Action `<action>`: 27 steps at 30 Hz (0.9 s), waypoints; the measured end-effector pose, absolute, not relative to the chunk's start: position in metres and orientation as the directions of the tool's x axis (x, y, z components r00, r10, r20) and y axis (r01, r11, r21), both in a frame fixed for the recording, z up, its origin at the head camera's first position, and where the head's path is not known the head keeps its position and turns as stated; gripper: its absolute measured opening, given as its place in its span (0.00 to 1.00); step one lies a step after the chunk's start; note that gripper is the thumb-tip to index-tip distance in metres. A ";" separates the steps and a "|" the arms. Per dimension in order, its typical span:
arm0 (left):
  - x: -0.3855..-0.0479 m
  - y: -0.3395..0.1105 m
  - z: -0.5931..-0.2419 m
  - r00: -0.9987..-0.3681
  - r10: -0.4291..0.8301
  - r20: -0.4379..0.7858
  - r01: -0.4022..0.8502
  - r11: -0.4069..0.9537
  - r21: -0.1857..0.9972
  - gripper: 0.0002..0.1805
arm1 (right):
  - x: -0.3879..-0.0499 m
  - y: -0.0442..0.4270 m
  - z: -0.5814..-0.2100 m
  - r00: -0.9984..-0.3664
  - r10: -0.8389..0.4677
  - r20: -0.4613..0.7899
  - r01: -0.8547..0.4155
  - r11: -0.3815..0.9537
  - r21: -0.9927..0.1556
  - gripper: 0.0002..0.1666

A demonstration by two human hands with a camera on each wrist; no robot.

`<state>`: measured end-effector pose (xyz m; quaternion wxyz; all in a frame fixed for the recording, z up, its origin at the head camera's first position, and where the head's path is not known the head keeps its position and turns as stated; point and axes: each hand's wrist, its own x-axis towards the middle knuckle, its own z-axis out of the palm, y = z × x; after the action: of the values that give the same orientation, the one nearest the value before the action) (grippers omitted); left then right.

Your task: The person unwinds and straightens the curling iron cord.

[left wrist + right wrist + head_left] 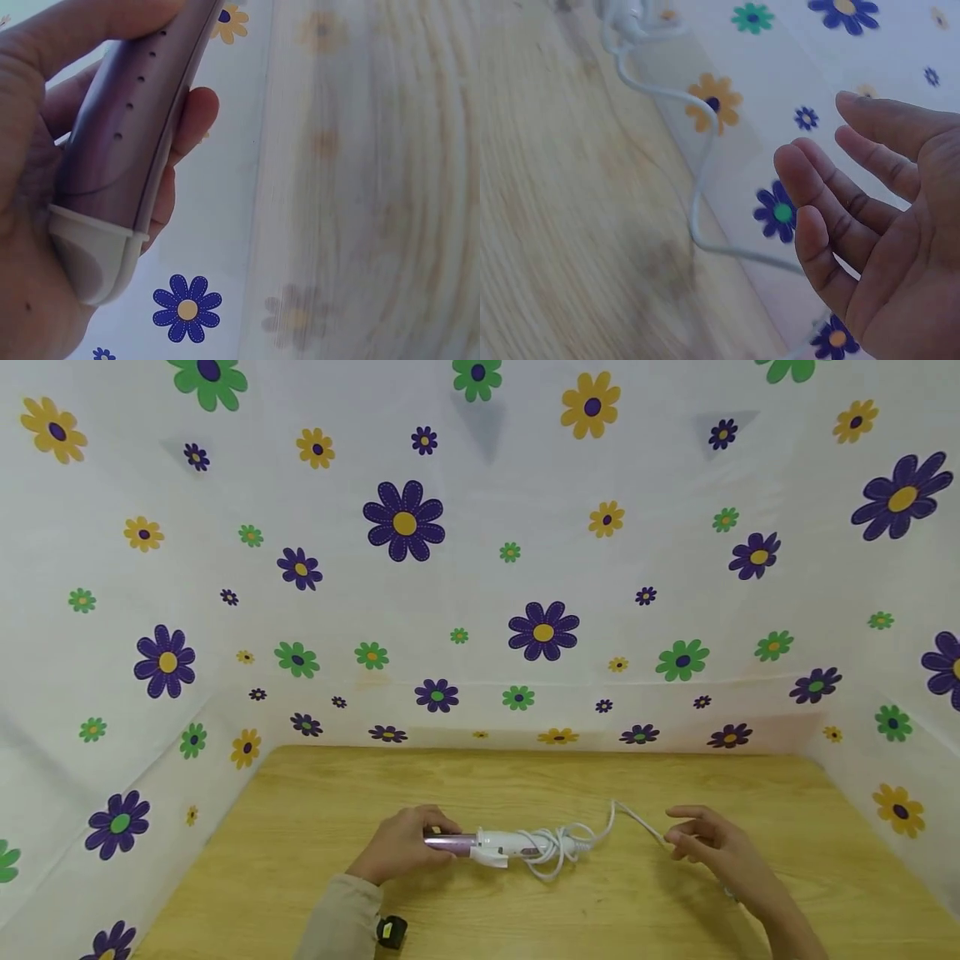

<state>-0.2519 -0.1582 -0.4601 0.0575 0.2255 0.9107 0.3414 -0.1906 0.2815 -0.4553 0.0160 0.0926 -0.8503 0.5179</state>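
A curling iron with a purple barrel (131, 127) and a white handle (498, 842) is in my left hand (408, 843), whose fingers and thumb wrap the barrel. The white cord (551, 852) is looped loosely around the handle, and its free length runs right to my right hand (723, 860). In the right wrist view, the fingers of my right hand (885, 217) are spread and slightly bent, with nothing gripped in the palm. The cord (697, 195) passes behind these fingers; whether it touches them I cannot tell.
The wooden table (525, 910) has a flower-patterned white sheet (480, 585) standing behind it and at both sides. A small black object with a yellow mark (392, 932) is beside my left sleeve (341, 918).
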 end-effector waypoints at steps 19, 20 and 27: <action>-0.256 -0.159 -0.462 -0.883 0.467 0.054 0.382 0.646 0.661 0.14 | -0.228 0.226 -0.479 -0.971 -0.231 0.057 -0.160 0.456 -0.876 0.21; -0.256 -0.159 -0.462 -0.884 0.465 0.055 0.383 0.649 0.657 0.14 | -0.229 0.224 -0.479 -0.971 -0.230 0.060 -0.161 0.451 -0.878 0.20; -0.255 -0.158 -0.464 -0.873 0.482 0.069 0.401 0.631 0.664 0.14 | -0.238 0.212 -0.479 -0.978 -0.199 0.063 -0.153 0.479 -0.865 0.16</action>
<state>-0.2555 -0.1585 -0.4636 0.0573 0.2450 0.9013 0.3526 -0.2376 0.2117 -0.4791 -0.0232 0.1025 -0.8595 0.5002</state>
